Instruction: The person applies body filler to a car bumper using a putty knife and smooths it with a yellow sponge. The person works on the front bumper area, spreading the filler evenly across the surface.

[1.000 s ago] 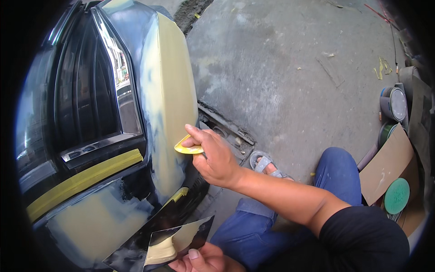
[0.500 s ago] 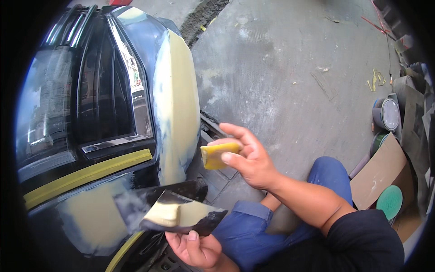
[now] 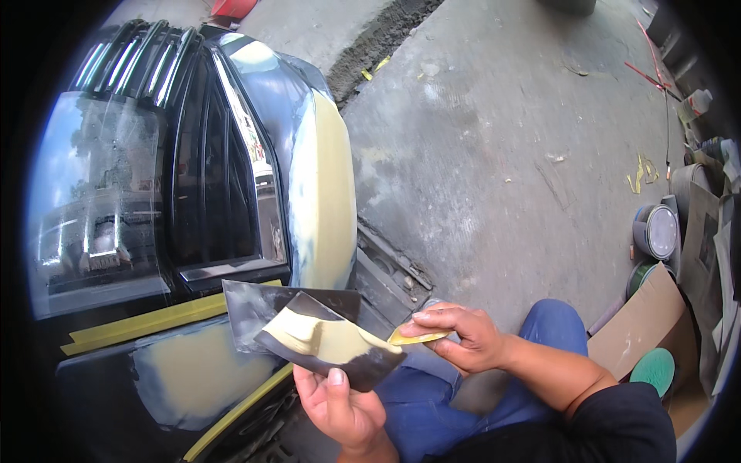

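Note:
My left hand [image 3: 343, 413] holds a dark flat board [image 3: 374, 364] from below, tilted, with cream-coloured body filler [image 3: 332, 341] spread over its top. A second dark sheet [image 3: 247, 312] shows behind the board; whether I hold it too I cannot tell. My right hand [image 3: 472, 339] pinches a yellow spreader [image 3: 417, 337], turned nearly edge-on, its tip at the board's right corner beside the filler. To the left stands a black car, with smoothed cream filler on its rear panel [image 3: 328, 177] and on a lower patch [image 3: 197, 370].
Yellow masking tape [image 3: 154, 318] edges the lower panel. A drain channel [image 3: 394, 266] cuts the concrete floor [image 3: 494, 154] beside the car. Paint tins [image 3: 660, 231], a cardboard sheet [image 3: 641, 312] and a green round disc [image 3: 653, 370] lie on the right.
My right hand has come down and turned, bringing the spreader from beside the car's rear panel to the board's right corner. The board has risen slightly, and the view has shifted.

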`<act>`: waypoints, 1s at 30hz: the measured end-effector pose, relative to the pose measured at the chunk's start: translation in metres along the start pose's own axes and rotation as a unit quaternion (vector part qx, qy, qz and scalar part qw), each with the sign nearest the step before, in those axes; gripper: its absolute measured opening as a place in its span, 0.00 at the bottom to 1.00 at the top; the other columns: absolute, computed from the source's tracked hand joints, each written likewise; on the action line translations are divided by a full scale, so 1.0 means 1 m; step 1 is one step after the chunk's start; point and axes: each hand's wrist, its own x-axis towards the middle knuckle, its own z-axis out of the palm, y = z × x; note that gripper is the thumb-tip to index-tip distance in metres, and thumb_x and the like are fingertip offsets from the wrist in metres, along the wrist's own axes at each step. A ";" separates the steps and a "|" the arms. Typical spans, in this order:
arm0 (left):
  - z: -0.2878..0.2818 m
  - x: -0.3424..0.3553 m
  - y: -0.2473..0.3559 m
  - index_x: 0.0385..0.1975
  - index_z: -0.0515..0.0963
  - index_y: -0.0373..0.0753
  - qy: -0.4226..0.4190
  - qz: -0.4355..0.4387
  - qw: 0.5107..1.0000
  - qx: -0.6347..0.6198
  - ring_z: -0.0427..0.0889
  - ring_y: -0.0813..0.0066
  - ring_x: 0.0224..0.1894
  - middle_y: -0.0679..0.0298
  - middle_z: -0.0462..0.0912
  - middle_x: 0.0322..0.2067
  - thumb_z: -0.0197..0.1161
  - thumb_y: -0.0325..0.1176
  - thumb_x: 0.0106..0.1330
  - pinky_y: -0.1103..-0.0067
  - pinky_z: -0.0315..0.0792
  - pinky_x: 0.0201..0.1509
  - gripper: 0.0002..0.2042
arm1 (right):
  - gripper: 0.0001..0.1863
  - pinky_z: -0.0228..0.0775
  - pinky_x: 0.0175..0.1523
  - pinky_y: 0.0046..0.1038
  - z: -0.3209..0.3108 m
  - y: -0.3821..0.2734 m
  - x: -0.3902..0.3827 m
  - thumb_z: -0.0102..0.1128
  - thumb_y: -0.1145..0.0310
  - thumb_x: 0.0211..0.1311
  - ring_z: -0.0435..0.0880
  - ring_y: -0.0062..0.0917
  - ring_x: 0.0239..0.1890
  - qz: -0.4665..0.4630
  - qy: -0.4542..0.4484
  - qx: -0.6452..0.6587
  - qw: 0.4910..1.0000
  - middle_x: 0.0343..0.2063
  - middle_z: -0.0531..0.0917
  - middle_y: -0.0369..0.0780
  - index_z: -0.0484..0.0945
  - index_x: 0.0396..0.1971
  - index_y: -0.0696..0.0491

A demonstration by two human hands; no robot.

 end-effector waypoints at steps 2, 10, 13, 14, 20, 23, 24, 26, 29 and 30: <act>0.000 0.000 -0.003 0.65 0.56 0.23 0.003 0.029 1.000 0.010 0.70 0.59 0.62 0.47 0.68 0.60 0.50 0.21 0.60 0.67 0.60 0.70 0.30 | 0.28 0.73 0.57 0.32 -0.019 0.008 0.022 0.55 0.81 0.56 0.82 0.34 0.51 -0.019 -0.023 -0.084 0.996 0.49 0.84 0.39 0.68 0.60 0.55; -0.019 0.003 -0.014 0.63 0.58 0.21 0.011 0.127 0.987 0.101 0.71 0.58 0.61 0.44 0.70 0.59 0.50 0.23 0.58 0.68 0.62 0.69 0.30 | 0.25 0.71 0.55 0.39 -0.083 0.055 0.240 0.48 0.83 0.57 0.79 0.44 0.49 -0.118 0.123 -0.263 0.950 0.43 0.84 0.45 0.68 0.57 0.55; -0.031 0.007 -0.022 0.62 0.59 0.21 0.005 0.136 0.985 0.108 0.71 0.57 0.61 0.44 0.69 0.59 0.51 0.23 0.57 0.68 0.62 0.68 0.30 | 0.23 0.71 0.53 0.39 -0.094 0.060 0.297 0.48 0.83 0.57 0.79 0.44 0.48 -0.135 0.084 -0.291 0.944 0.42 0.84 0.46 0.69 0.55 0.56; -0.032 0.009 -0.023 0.62 0.59 0.21 0.004 0.136 0.985 0.108 0.71 0.56 0.61 0.43 0.69 0.59 0.51 0.23 0.56 0.68 0.63 0.68 0.30 | 0.23 0.71 0.53 0.39 -0.095 0.062 0.310 0.49 0.83 0.58 0.79 0.44 0.47 -0.139 0.071 -0.305 0.940 0.42 0.84 0.46 0.69 0.55 0.56; -0.039 0.014 -0.023 0.63 0.59 0.22 0.015 0.107 0.989 0.097 0.71 0.54 0.62 0.42 0.69 0.60 0.50 0.23 0.55 0.66 0.63 0.68 0.31 | 0.22 0.72 0.55 0.36 -0.095 0.062 0.345 0.50 0.82 0.63 0.80 0.37 0.51 -0.166 0.008 -0.391 0.905 0.44 0.84 0.42 0.69 0.58 0.53; -0.039 0.017 -0.023 0.63 0.59 0.22 0.014 0.094 0.990 0.100 0.71 0.55 0.61 0.42 0.69 0.60 0.50 0.23 0.55 0.67 0.63 0.68 0.31 | 0.23 0.72 0.54 0.37 -0.089 0.055 0.339 0.50 0.82 0.62 0.79 0.37 0.50 -0.142 -0.029 -0.418 0.897 0.43 0.84 0.41 0.69 0.58 0.52; -0.040 0.018 -0.023 0.63 0.59 0.22 0.013 0.094 0.991 0.099 0.71 0.55 0.61 0.43 0.69 0.60 0.50 0.23 0.55 0.67 0.63 0.68 0.31 | 0.23 0.72 0.54 0.37 -0.086 0.051 0.334 0.49 0.81 0.62 0.79 0.37 0.49 -0.147 -0.043 -0.418 0.896 0.43 0.84 0.41 0.70 0.58 0.52; -0.043 0.018 -0.024 0.63 0.59 0.22 0.010 0.094 0.991 0.097 0.71 0.55 0.61 0.43 0.69 0.60 0.50 0.23 0.55 0.67 0.63 0.68 0.31 | 0.23 0.72 0.55 0.37 -0.078 0.044 0.320 0.48 0.79 0.62 0.79 0.39 0.49 -0.156 -0.070 -0.417 0.893 0.42 0.84 0.42 0.71 0.58 0.52; -0.047 0.017 -0.026 0.63 0.59 0.22 0.004 0.095 0.991 0.095 0.71 0.55 0.61 0.43 0.69 0.59 0.51 0.23 0.56 0.67 0.63 0.68 0.31 | 0.25 0.72 0.54 0.37 -0.065 0.039 0.294 0.49 0.82 0.58 0.79 0.39 0.48 -0.179 -0.079 -0.408 0.892 0.40 0.85 0.43 0.71 0.57 0.54; -0.049 0.017 -0.025 0.63 0.59 0.22 0.005 0.094 0.991 0.099 0.71 0.55 0.61 0.43 0.69 0.59 0.51 0.23 0.56 0.67 0.63 0.68 0.31 | 0.26 0.72 0.54 0.37 -0.059 0.039 0.285 0.49 0.83 0.57 0.80 0.39 0.47 -0.190 -0.082 -0.399 0.893 0.40 0.85 0.43 0.72 0.57 0.55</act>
